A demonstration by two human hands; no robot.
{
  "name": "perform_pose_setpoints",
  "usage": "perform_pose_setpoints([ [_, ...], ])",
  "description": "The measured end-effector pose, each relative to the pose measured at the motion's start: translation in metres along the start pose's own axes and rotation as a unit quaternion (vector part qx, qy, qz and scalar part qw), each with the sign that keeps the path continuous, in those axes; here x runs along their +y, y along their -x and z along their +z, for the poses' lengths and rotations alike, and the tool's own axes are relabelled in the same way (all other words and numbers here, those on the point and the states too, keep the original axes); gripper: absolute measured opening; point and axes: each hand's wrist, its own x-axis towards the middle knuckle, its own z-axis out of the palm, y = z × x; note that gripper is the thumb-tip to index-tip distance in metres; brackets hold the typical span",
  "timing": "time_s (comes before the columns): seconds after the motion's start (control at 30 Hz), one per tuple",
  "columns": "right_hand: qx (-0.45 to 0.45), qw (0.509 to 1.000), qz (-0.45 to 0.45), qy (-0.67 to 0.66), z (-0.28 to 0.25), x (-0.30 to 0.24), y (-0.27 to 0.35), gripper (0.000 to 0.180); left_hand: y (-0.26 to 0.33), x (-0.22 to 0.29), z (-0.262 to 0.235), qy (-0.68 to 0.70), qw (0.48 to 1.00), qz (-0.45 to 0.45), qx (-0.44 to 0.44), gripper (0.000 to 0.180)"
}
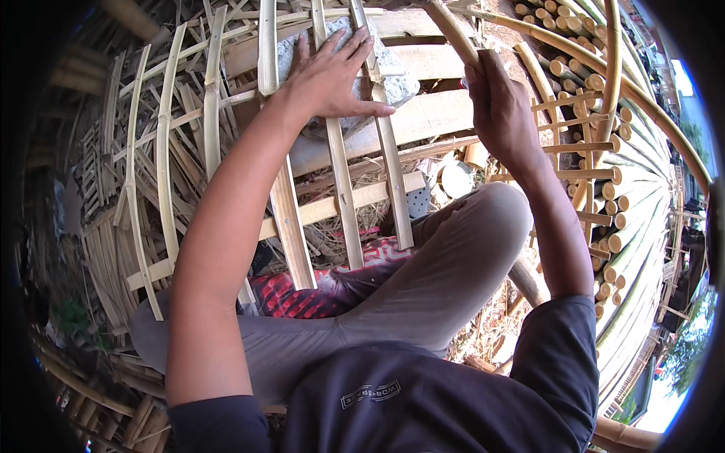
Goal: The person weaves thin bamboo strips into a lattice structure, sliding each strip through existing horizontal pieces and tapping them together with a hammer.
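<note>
My left hand (330,72) lies spread, palm down, across split bamboo slats (381,143) above a rough grey stone block (400,81). The slats are crossed by thinner strips (347,205), forming a lattice that reaches toward my lap. To the right, my right hand (498,106) is closed round a light wooden handle (453,32). Its far end runs out past the upper edge, so the head of the tool, if any, is hidden.
Wooden planks (434,109) lie beneath the stone. A big stack of bamboo poles (623,219) stands at the right, and a small bamboo rack (578,147) leans before it. Loose bamboo strips (113,249) are heaped at the left. My bent knee (502,208) rises near the lattice.
</note>
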Motion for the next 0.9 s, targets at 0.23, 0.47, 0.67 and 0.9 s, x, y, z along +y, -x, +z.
perform_pose_setpoints([
  [0.23, -0.033, 0.999, -0.019, 0.008, -0.004, 0.007, 0.005, 0.01, 0.0, 0.0, -0.001, -0.013, 1.0, -0.013, -0.012, 0.128],
  [0.47, -0.09, 0.996, -0.011, -0.003, 0.011, 0.034, 0.016, 0.011, 0.001, 0.008, 0.0, -0.03, 0.999, -0.013, -0.029, 0.128],
  [0.67, -0.002, 0.999, 0.041, -0.026, -0.001, 0.036, 0.008, 0.014, -0.001, 0.004, 0.003, -0.031, 0.999, -0.018, -0.015, 0.129],
  [0.9, -0.097, 0.993, -0.057, -0.026, 0.028, 0.051, 0.015, 0.012, -0.002, 0.004, 0.003, -0.036, 0.999, -0.013, -0.01, 0.128],
])
